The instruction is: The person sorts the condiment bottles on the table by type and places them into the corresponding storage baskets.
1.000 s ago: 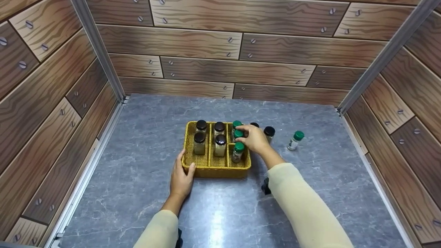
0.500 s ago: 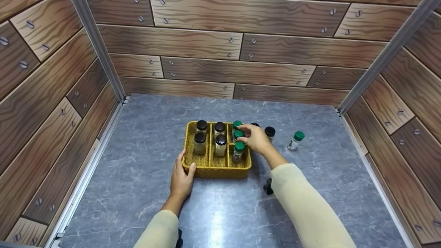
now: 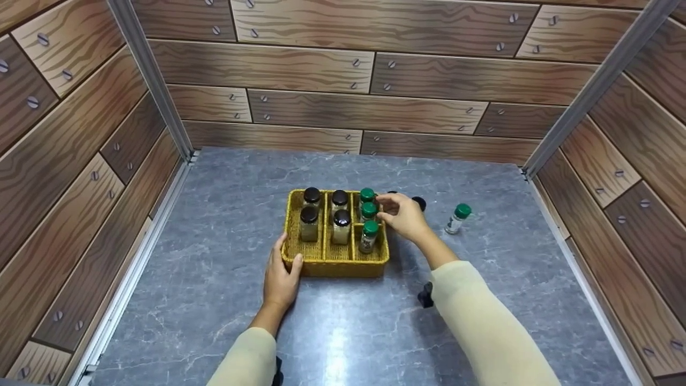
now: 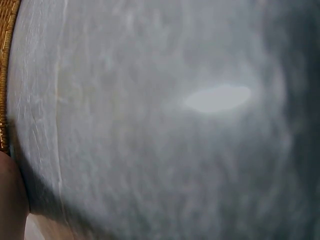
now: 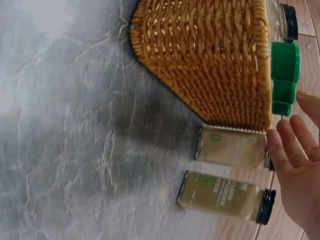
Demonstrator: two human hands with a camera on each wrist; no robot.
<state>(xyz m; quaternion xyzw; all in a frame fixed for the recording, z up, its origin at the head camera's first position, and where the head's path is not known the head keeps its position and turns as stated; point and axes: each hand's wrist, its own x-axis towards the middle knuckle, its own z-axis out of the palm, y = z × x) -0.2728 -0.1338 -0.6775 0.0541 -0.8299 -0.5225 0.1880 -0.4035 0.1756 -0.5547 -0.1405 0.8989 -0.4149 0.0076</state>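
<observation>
A yellow-brown wicker basket (image 3: pixel 337 268) with dividers stands on the table. My left hand (image 3: pixel 281 281) holds its near left corner, thumb on the front wall and fingers along the left side. Black-capped spice jars (image 3: pixel 309 228) stand upright in the left and middle compartments, two in each. Two green-capped spice jars (image 3: pixel 367 210) share the back right compartment, and another green-capped jar (image 3: pixel 368 236) stands in the front right one. Just right of the green caps is my right hand (image 3: pixel 404 217), fingers relaxed and holding nothing. The right wrist view shows its fingers apart from the caps.
Outside the basket's right wall stand two black-capped jars of powder (image 5: pixel 225 197), partly hidden by my right hand in the head view. Farther right is a green-capped jar (image 3: pixel 457 219) on the grey marbled tabletop (image 3: pixel 214 225). Wood-patterned walls (image 3: pixel 364 107) enclose the table.
My right hand has let go of the rear-right green-capped jar's top and drawn slightly right, away from it. My left hand keeps its place on the basket corner.
</observation>
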